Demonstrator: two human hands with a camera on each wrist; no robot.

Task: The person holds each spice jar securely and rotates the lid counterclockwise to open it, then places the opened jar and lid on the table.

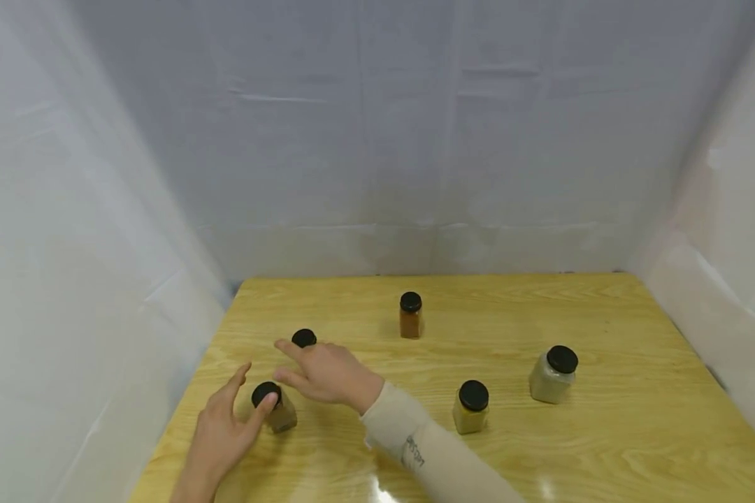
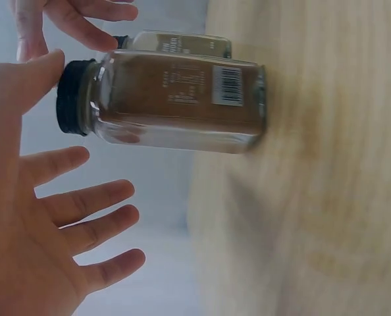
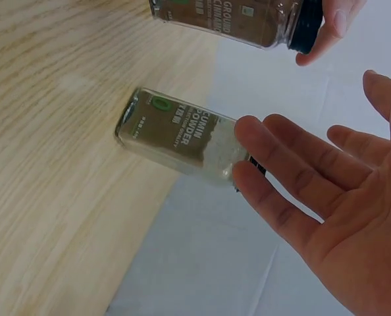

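A jar of brown ground cinnamon [image 2: 176,92] with a black lid stands at the table's left front. My left hand [image 1: 220,429] is beside it, fingers spread, thumb at the lid's edge. Just behind stands a cumin powder jar [image 3: 176,128], its black lid [image 1: 304,337] partly hidden by my right hand [image 1: 330,374] in the head view. In the right wrist view the fingers of my right hand [image 3: 334,191] are extended and overlap the cumin jar's lid end; whether they touch it I cannot tell.
On the wooden table [image 1: 591,461], a jar of reddish-brown spice [image 1: 410,323] stands at the back middle, a yellowish jar [image 1: 469,416] at the front right of centre, and a jar with pale contents [image 1: 549,381] farther right. White sheeting [image 1: 415,140] surrounds the table's back and sides.
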